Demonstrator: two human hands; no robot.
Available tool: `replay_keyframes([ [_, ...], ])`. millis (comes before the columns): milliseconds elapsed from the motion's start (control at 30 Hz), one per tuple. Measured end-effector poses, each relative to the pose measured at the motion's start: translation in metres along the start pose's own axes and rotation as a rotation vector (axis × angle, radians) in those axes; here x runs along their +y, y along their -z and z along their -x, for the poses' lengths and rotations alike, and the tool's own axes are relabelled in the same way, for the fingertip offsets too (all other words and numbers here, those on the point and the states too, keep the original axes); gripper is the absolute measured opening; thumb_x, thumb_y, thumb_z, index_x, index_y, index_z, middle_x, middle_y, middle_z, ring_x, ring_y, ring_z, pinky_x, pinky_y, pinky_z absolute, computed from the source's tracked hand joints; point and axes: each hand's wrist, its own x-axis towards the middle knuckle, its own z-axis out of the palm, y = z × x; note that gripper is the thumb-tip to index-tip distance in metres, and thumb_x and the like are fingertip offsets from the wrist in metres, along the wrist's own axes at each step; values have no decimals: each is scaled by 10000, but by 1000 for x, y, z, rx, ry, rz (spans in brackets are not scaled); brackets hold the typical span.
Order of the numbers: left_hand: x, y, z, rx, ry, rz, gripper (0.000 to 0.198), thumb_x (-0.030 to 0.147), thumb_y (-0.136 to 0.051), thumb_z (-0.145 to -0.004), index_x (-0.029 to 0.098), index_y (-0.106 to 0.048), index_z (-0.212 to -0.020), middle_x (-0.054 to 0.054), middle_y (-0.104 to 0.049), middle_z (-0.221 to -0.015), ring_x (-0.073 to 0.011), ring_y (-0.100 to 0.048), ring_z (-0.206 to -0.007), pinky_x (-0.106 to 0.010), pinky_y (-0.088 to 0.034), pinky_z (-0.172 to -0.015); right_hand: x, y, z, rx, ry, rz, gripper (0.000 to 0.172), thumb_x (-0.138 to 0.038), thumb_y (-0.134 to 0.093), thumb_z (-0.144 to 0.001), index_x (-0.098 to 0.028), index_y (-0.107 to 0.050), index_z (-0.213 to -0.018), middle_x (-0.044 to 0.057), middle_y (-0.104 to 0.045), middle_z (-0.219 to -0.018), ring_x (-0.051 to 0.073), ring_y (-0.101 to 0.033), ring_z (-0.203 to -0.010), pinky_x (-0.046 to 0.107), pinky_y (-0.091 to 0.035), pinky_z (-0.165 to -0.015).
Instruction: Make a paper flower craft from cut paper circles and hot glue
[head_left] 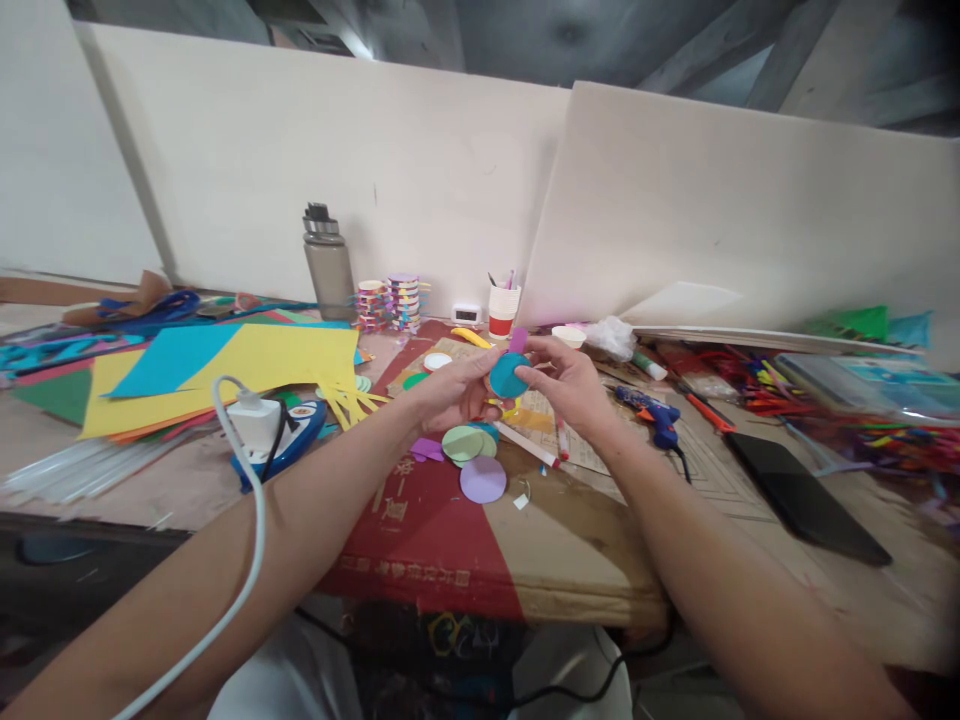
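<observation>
Between my two hands is a blue paper disc [508,376], held up above the cardboard. My left hand [457,388] grips its left side, fingers curled beneath. At its right edge my right hand [562,378] pinches with thumb and fingers. A purple paper strip [518,341] sticks up behind the disc; whether it is joined to it I cannot tell. Below my hands lie pale green paper discs [463,444] and a lilac disc [483,480]. Purple paper pieces [427,450] are beside them, and a white marker [528,444] lies to the right.
Coloured paper sheets [292,360] and a power strip [300,430] with a white cable are at left. A bottle [328,265] and a paper cup [502,308] stand at the back. A glue gun [651,412], a box cutter [709,410] and a black phone [806,495] lie at right.
</observation>
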Motion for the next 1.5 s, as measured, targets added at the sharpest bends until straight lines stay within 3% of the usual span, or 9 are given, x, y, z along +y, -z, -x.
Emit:
replay_keyframes([
  [300,-4,6,-3,81,44,27,289,425,-610,-877,173,-615,-1020,-31,-634,-829,-122,-601,-650,-220,-435,-529,-8,3,0,17,97,121,129,-263,-716,-713,-229,-665,-826,47,-641,-1044,213,-571,-1015,367,-445,-863],
  [400,-2,9,-5,104,11,0,287,421,-579,-890,162,-616,-1009,-46,-646,-804,-133,-605,-635,-224,-439,-516,-11,6,-1,23,46,53,129,-288,-693,-735,-223,-629,-825,24,-641,-911,190,-577,-887,353,-454,-810],
  [500,1,12,-5,80,6,-5,320,402,-533,-899,130,-618,-1044,-102,-685,-837,-154,-621,-628,-252,-468,-538,-10,8,-2,119,-21,-136,189,-325,-700,-722,-225,-587,-836,-14,-609,-790,148,-556,-734,313,-464,-720],
  [667,3,12,-3,59,-137,65,352,197,-547,-779,123,-600,-1118,-118,-704,-971,-202,-681,-813,-334,-550,-735,-9,5,-3,267,-188,-343,279,-361,-756,-656,-223,-578,-823,-31,-591,-740,122,-540,-678,278,-461,-628],
  [800,0,10,-3,117,-279,95,418,50,-581,-682,164,-586,-1084,-50,-677,-1056,-167,-659,-933,-442,-506,-973,-11,-1,-2,293,-274,-438,373,-401,-818,-570,-215,-593,-800,-22,-617,-779,117,-561,-701,259,-485,-605],
  [967,-2,4,-2,130,-281,32,503,9,-696,-669,195,-582,-1123,-33,-641,-1138,-153,-648,-935,-506,-461,-1036,-12,-4,-1,298,-278,-491,411,-412,-854,-510,-197,-590,-742,-37,-610,-728,100,-563,-671,245,-505,-622],
  [1200,-6,3,-3,73,-296,-42,579,45,-766,-670,233,-581,-1185,-69,-597,-1301,-220,-589,-1168,-466,-451,-1065,-12,-7,0,207,-275,-268,319,-402,-789,-588,-195,-561,-674,-50,-572,-619,91,-499,-575,247,-440,-570],
  [1367,-12,-1,-5,64,-318,-8,555,59,-801,-638,221,-594,-1127,-49,-648,-1199,-203,-626,-1090,-436,-492,-1018,-19,-11,4,227,-143,-4,222,-309,-723,-661,-197,-535,-626,-60,-503,-559,94,-427,-534,249,-359,-523],
  [1500,-17,-6,-8,100,-324,48,373,201,-789,-727,192,-633,-1066,-47,-675,-1102,-181,-640,-1028,-395,-511,-983,-25,-14,7,257,-118,66,166,-285,-707,-677,-194,-572,-647,-40,-551,-594,109,-452,-550,258,-369,-533],
])
